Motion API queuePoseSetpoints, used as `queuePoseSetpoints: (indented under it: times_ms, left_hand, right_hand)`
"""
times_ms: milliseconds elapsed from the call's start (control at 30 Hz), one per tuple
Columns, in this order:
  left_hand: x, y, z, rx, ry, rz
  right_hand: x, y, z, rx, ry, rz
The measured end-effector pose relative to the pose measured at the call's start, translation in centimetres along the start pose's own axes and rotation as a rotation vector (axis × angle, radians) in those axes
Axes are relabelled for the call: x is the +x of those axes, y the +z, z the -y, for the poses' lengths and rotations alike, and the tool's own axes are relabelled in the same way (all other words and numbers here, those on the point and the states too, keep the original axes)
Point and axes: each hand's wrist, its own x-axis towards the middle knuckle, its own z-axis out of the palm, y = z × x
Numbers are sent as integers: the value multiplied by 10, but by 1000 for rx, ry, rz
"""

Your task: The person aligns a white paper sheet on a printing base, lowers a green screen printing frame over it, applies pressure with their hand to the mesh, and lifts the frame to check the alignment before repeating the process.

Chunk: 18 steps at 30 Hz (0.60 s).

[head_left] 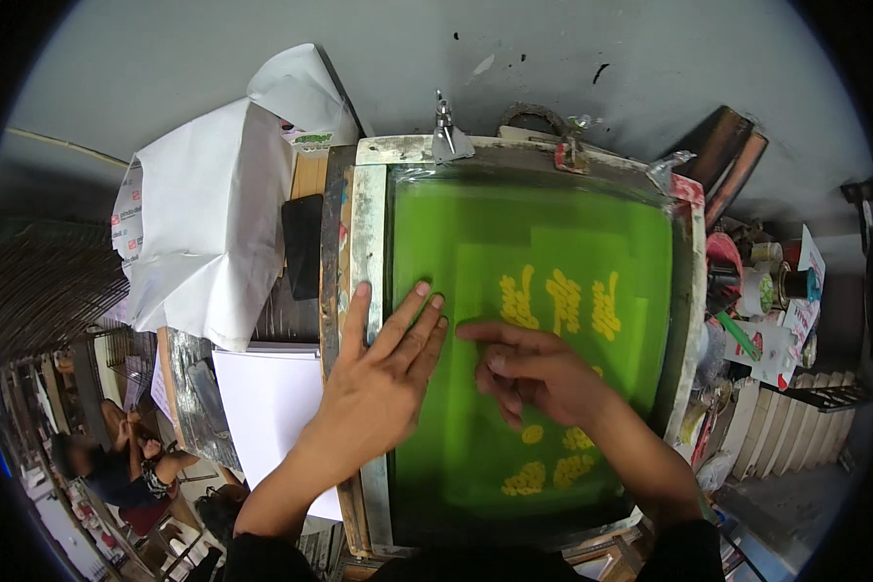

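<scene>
The left hand (383, 373), grip wide, spreads over the frame (369, 242) and green screen (466, 218); the right hand (533, 369), grip loosely curled, points leftward beside yellow lettering (565, 303).

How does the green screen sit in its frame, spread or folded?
Spread: the green screen spans the pale frame flat, with no folds visible.

free room over upper green mesh (582, 209), metal clamp (444, 136) at far edge, containers (753, 291) crowding right
</scene>
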Motion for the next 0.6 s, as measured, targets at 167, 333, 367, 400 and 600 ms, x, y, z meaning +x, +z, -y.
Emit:
queuePoseSetpoints:
  times_ms: [167,333,367,400,600]
  left_hand:
    - [5,-2,4,-18,-10,54]
    - [8,-4,6,-53,-21,108]
    - [8,-4,7,-62,-24,113]
    - [8,-2,7,-64,-23,108]
    - [7,5,10,-54,-7,76]
  right_hand:
    - [-1,-1,2,61,61,-7]
    - [3,-8,1,140,73,47]
    - [3,-8,3,144,78,50]
    - [4,-8,3,149,83,54]
    - [4,-9,7,139,73,54]
